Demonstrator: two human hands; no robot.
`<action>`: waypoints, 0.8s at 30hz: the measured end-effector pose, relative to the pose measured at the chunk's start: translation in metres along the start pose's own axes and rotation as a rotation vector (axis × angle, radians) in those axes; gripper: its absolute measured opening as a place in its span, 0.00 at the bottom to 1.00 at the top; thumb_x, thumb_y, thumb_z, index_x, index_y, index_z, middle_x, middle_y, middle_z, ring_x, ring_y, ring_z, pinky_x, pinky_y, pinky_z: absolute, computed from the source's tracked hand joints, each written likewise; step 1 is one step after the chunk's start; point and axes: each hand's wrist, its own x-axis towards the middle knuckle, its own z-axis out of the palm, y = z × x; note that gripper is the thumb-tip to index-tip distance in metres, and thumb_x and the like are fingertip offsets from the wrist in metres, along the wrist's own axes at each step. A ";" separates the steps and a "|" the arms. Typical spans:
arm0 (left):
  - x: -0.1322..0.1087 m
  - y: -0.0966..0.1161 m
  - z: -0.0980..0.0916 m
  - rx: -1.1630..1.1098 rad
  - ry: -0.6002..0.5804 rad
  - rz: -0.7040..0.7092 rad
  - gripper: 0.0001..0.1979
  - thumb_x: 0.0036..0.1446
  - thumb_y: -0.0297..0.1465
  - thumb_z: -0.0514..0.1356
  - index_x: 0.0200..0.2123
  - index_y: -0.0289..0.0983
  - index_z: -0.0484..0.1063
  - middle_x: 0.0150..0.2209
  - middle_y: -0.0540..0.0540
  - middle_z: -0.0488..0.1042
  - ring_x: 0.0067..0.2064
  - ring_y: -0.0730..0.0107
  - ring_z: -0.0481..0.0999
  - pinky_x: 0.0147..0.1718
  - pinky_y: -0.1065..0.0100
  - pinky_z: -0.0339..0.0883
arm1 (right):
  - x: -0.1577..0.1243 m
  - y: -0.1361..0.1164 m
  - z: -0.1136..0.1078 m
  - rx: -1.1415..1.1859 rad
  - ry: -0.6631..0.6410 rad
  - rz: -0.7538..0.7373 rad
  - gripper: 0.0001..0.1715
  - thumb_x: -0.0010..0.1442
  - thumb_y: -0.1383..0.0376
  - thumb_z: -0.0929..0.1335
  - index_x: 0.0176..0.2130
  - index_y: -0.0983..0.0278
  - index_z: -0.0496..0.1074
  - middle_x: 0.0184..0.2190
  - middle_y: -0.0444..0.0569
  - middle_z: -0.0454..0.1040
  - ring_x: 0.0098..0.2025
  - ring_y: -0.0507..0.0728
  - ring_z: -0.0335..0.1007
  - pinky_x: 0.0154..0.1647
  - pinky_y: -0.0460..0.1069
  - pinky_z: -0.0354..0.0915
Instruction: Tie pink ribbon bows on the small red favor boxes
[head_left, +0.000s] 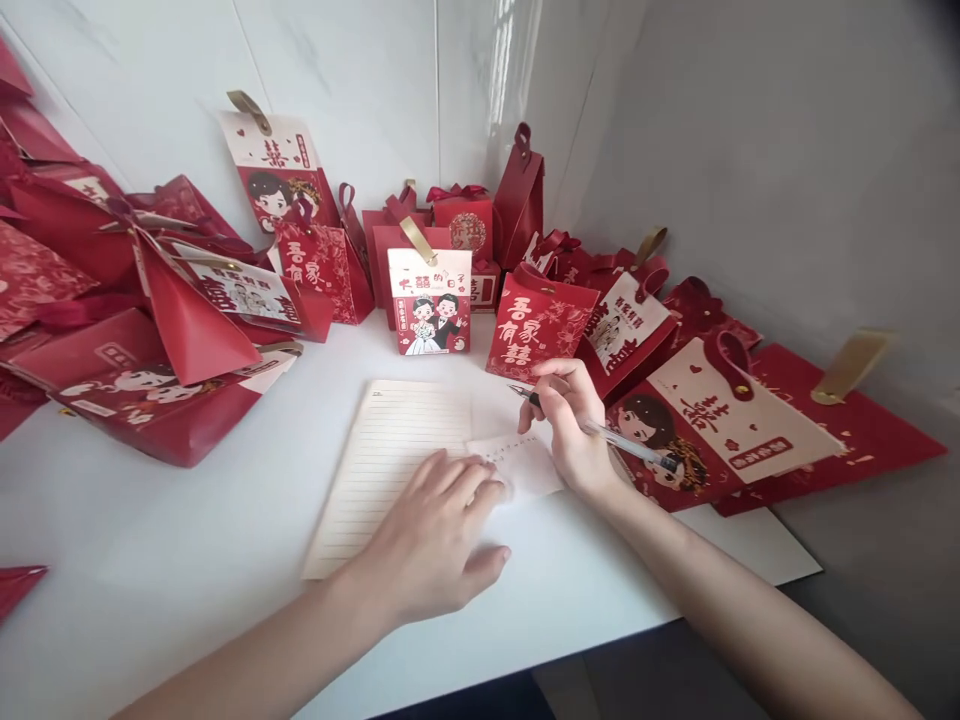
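Observation:
A lined notebook (pixel 390 450) lies open on the white table (pixel 187 560). A small white slip of paper (pixel 525 465) rests on its right side. My left hand (pixel 435 530) lies flat on the notebook, fingers spread, fingertips touching the slip's left edge. My right hand (pixel 574 425) grips a pen (pixel 622 440), its tip pointing left above the slip. A small red-and-white gift box with a cartoon couple (pixel 431 300) stands upright just beyond the notebook.
Red wedding gift bags (pixel 172 310) are heaped at the left. More red bags (pixel 720 420) lie along the right edge, and several boxes (pixel 465 225) stand in the back corner against the white walls. The table's front edge runs close to my forearms.

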 end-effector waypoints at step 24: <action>-0.021 -0.013 0.005 -0.040 0.096 -0.102 0.29 0.56 0.39 0.53 0.60 0.39 0.55 0.59 0.42 0.62 0.60 0.53 0.59 0.59 0.47 0.48 | -0.013 0.007 0.020 -0.109 -0.164 0.242 0.19 0.57 0.66 0.65 0.21 0.62 0.52 0.16 0.38 0.52 0.18 0.47 0.47 0.18 0.44 0.49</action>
